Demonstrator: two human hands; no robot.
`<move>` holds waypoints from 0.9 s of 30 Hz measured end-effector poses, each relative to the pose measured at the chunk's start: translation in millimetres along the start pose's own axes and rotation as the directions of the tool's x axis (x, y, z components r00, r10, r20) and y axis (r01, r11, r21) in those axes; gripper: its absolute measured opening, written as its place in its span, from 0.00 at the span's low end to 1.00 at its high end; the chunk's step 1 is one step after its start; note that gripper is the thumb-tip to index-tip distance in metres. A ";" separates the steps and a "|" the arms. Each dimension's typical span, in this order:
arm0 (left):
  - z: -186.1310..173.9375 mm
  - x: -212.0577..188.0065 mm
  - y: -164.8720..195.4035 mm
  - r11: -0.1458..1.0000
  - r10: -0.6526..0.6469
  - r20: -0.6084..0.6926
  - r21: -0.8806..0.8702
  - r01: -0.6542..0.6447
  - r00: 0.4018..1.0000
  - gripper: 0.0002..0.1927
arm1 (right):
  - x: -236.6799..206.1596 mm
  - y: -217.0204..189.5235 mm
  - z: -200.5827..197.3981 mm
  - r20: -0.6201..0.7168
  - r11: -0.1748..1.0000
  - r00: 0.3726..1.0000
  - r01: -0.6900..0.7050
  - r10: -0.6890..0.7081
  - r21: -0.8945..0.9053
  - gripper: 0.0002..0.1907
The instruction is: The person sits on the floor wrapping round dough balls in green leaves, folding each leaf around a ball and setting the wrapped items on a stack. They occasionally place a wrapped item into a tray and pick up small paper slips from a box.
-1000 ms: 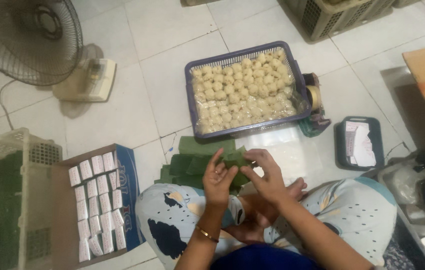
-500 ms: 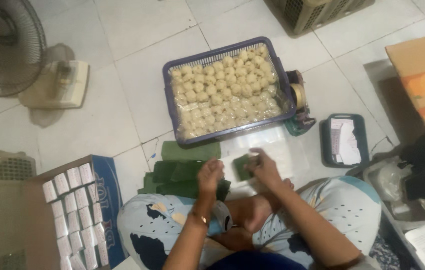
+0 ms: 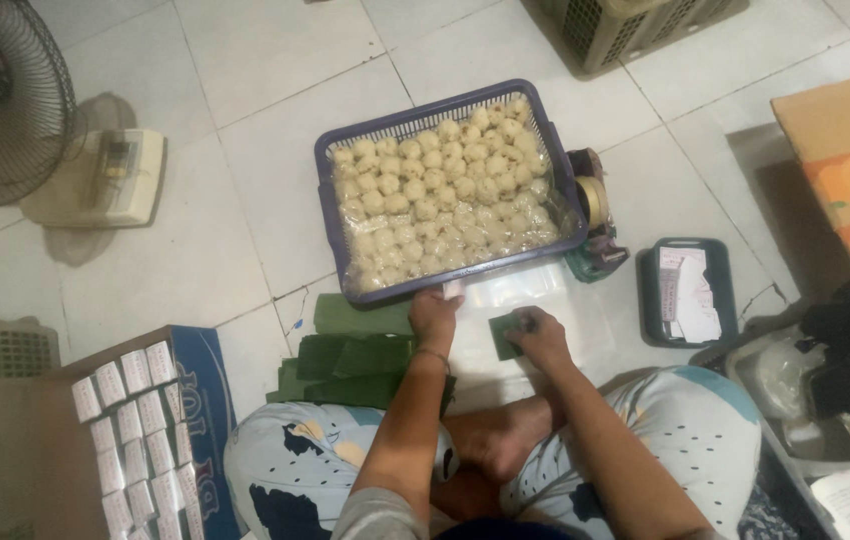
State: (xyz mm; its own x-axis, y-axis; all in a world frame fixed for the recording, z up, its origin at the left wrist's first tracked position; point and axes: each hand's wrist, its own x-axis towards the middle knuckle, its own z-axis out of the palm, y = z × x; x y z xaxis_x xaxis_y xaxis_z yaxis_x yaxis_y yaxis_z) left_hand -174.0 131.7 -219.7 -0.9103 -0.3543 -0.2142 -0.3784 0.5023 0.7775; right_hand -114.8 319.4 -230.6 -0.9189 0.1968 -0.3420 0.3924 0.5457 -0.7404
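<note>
From the head camera, your right hand (image 3: 537, 335) presses a small green leaf square (image 3: 505, 336) flat on the floor, fingers closed on its right edge. Your left hand (image 3: 435, 312) reaches forward, fingers loosely curled, touching the near rim of the purple basket (image 3: 335, 215) of pale dough balls (image 3: 445, 195). The balls lie straight ahead, nearer your left hand.

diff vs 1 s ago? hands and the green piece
Both hands came apart. The left hand let go of the folded green piece and reached forward to the near rim of the purple basket. The right hand lowered the piece to the floor. Basket, green leaf stack and tape dispenser stayed put.
</note>
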 end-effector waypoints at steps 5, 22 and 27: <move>2.5 4.9 -9.4 0.995 -0.070 0.012 0.068 0.069 0.997 0.10 | 3.9 11.3 3.1 0.022 0.999 1.000 -0.021 0.020 0.039 0.26; -32.2 -27.4 -52.5 0.808 0.579 -0.059 -0.086 -0.582 0.813 0.12 | 4.2 -71.2 29.0 0.288 0.855 0.851 0.495 -0.440 -0.156 0.24; -76.2 -39.4 -70.0 0.873 0.464 -0.108 -0.111 -0.474 0.879 0.08 | 20.2 -71.9 40.8 0.242 0.861 0.892 0.438 -0.381 -0.259 0.16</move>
State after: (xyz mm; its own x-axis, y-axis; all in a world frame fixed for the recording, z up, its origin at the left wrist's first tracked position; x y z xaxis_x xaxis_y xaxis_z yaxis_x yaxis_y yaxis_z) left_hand -98.9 50.4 -220.6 -0.9579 -0.1637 0.2360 0.1197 0.5193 0.8462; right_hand -159.9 250.9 -207.8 -0.9595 -0.2295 -0.1633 -0.0751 0.7672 -0.6370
